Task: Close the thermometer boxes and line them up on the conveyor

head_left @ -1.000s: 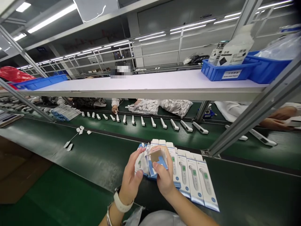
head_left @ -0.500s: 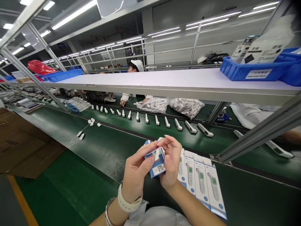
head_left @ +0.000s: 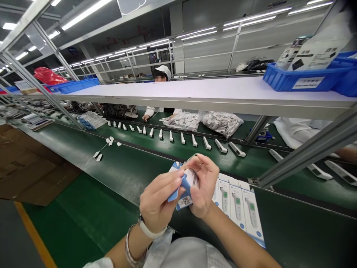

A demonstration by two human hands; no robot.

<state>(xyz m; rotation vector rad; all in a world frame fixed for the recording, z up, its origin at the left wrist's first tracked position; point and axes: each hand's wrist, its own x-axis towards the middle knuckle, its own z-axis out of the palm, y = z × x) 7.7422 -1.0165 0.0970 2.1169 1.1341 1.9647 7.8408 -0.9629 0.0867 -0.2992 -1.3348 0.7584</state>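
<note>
Between my hands is a small blue and white cardboard box (head_left: 187, 186) with a square printed code on its near end. My left hand (head_left: 160, 195) pinches a blue flap at the box's near left side. Around the right side and top of the box curls my right hand (head_left: 205, 184), its fingers bent over the far part. Part of the box is hidden behind my fingers. Just right of my right hand, several thermometer boxes (head_left: 238, 204) lie side by side, each printed with a white thermometer and a green screen.
Several white thermometers (head_left: 194, 140) lie in a row on the green conveyor belt (head_left: 134, 133). A white shelf (head_left: 178, 89) spans above it, bearing blue bins (head_left: 298, 80). A metal post (head_left: 306, 160) slants at right. A large brown carton (head_left: 30, 167) stands left. A co-worker sits opposite near plastic bags (head_left: 221, 123).
My left fingers have shifted onto the box's flap, which now stands out to the left, and the box has turned slightly. The thermometers on the belt have moved left.
</note>
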